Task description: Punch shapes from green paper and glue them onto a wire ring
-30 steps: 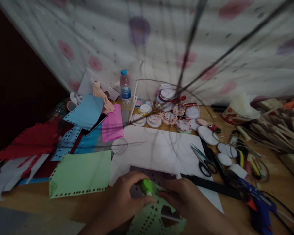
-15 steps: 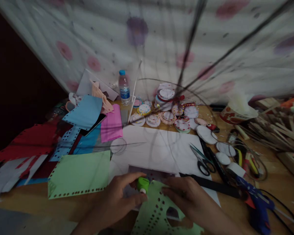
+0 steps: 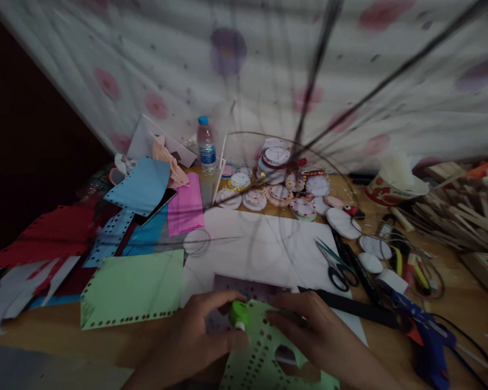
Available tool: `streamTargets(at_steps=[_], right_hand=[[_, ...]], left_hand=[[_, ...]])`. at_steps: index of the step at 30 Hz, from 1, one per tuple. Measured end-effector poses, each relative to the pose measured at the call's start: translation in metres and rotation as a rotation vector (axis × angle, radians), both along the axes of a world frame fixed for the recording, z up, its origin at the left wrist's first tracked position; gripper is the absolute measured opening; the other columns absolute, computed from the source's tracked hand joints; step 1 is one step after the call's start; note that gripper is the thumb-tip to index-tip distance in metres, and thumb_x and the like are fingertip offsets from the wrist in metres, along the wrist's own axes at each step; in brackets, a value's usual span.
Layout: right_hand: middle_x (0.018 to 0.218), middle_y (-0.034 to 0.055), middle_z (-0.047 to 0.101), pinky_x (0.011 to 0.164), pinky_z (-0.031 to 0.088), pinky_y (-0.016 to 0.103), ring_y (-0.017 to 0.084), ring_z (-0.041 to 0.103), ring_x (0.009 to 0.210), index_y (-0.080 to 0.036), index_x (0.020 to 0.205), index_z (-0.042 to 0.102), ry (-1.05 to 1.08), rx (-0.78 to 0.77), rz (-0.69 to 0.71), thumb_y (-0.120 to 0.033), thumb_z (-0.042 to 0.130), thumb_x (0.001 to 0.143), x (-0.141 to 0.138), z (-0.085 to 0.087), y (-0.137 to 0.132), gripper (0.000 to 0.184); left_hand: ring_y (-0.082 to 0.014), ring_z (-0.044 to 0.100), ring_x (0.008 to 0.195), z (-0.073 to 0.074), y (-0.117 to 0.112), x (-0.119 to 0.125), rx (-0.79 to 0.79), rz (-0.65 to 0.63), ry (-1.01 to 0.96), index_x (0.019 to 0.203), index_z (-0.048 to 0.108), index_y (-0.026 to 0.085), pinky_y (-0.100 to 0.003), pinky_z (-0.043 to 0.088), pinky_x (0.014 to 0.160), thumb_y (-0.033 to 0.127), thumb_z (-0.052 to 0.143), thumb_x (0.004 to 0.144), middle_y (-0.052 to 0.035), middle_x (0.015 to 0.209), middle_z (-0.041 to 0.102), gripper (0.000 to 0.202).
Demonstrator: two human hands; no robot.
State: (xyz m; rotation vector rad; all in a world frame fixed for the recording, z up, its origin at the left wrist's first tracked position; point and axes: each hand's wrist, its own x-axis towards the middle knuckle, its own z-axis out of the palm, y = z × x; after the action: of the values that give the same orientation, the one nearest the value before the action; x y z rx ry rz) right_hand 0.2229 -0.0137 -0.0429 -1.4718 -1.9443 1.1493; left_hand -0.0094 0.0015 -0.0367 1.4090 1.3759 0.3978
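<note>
My left hand (image 3: 205, 327) is closed around a small bright-green craft punch (image 3: 238, 314), with the index finger over its top and the thumb below. The punch sits at the upper left edge of a light-green paper sheet (image 3: 254, 363). Rows of small punched holes run down that sheet, and a larger cut-out lies near its right side. My right hand (image 3: 313, 330) pinches the sheet's upper right part between fingers and thumb. Beneath both hands, a flat box or tray with a pale rim (image 3: 254, 280) is partly hidden.
White paper (image 3: 252, 244) covers the middle of the table. Scissors (image 3: 336, 268), a blue glue gun (image 3: 425, 336) and its cord lie right. Another green sheet (image 3: 134, 290) and coloured sheets lie left. Decorated discs (image 3: 278, 195) and a water bottle (image 3: 206, 146) stand at the back.
The green punch has shifted slightly downward and tilted in my left hand, and the left thumb has moved a little. My right hand and the sheet stay nearly in place.
</note>
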Motion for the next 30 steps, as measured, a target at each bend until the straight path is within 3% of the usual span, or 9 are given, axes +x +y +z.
streamTargets(at_steps=[5, 11, 15, 19, 24, 30], right_hand=[[0.063, -0.0011, 0.064, 0.051, 0.038, 0.02, 0.014, 0.058, 0.06, -0.021, 0.07, 0.065, -0.049, -0.041, 0.045, -0.027, 0.051, 0.088, -0.007, 0.01, 0.005, 0.023], [0.066, -0.0003, 0.065, 0.055, 0.039, 0.02, 0.014, 0.058, 0.063, -0.018, 0.074, 0.066, -0.098, -0.116, 0.077, -0.027, 0.047, 0.089, -0.01, 0.018, 0.008, 0.025], [0.064, -0.0011, 0.063, 0.051, 0.036, 0.02, 0.012, 0.055, 0.059, -0.018, 0.075, 0.063, -0.093, -0.136, 0.105, -0.025, 0.044, 0.091, -0.01, 0.016, 0.009, 0.026], [0.063, -0.0023, 0.06, 0.053, 0.035, 0.02, 0.011, 0.053, 0.058, -0.018, 0.073, 0.062, -0.107, -0.06, 0.107, -0.022, 0.047, 0.09, -0.011, 0.015, 0.01, 0.023], [0.08, 0.001, 0.067, 0.064, 0.04, 0.022, 0.015, 0.06, 0.072, -0.02, 0.087, 0.065, -0.096, -0.015, 0.097, -0.021, 0.055, 0.085, -0.013, 0.015, 0.012, 0.01], [0.072, -0.001, 0.064, 0.059, 0.038, 0.021, 0.012, 0.057, 0.065, -0.018, 0.078, 0.064, -0.118, -0.028, 0.156, -0.012, 0.052, 0.086, -0.015, 0.007, 0.019, 0.016]], left_hand=[[-0.0302, 0.053, 0.112, 0.0, -0.003, 0.005, -0.016, -0.015, 0.093, 0.112, 0.064, 0.026, -0.043, 0.038, 0.099, 0.029, 0.073, 0.063, -0.0065, 0.117, 0.063, 0.049], [-0.03, 0.053, 0.111, -0.003, -0.006, 0.011, -0.017, 0.009, 0.094, 0.113, 0.061, 0.021, -0.045, 0.039, 0.098, 0.026, 0.07, 0.064, -0.0089, 0.117, 0.061, 0.05], [-0.0281, 0.053, 0.11, -0.007, -0.006, 0.012, -0.003, -0.026, 0.058, 0.111, 0.059, 0.022, -0.041, 0.041, 0.096, 0.026, 0.068, 0.067, -0.0073, 0.116, 0.06, 0.045], [-0.0268, 0.054, 0.106, -0.009, -0.003, 0.013, 0.057, -0.028, 0.046, 0.109, 0.059, 0.021, -0.039, 0.041, 0.093, 0.029, 0.067, 0.071, -0.007, 0.11, 0.062, 0.04], [-0.0241, 0.056, 0.097, -0.005, -0.003, 0.017, 0.076, -0.07, 0.037, 0.099, 0.061, 0.022, -0.035, 0.043, 0.086, 0.027, 0.067, 0.072, -0.0035, 0.099, 0.064, 0.029], [-0.0253, 0.056, 0.098, -0.002, -0.003, 0.02, 0.098, -0.087, 0.077, 0.095, 0.064, 0.022, -0.034, 0.043, 0.084, 0.024, 0.069, 0.068, -0.0029, 0.099, 0.065, 0.027]])
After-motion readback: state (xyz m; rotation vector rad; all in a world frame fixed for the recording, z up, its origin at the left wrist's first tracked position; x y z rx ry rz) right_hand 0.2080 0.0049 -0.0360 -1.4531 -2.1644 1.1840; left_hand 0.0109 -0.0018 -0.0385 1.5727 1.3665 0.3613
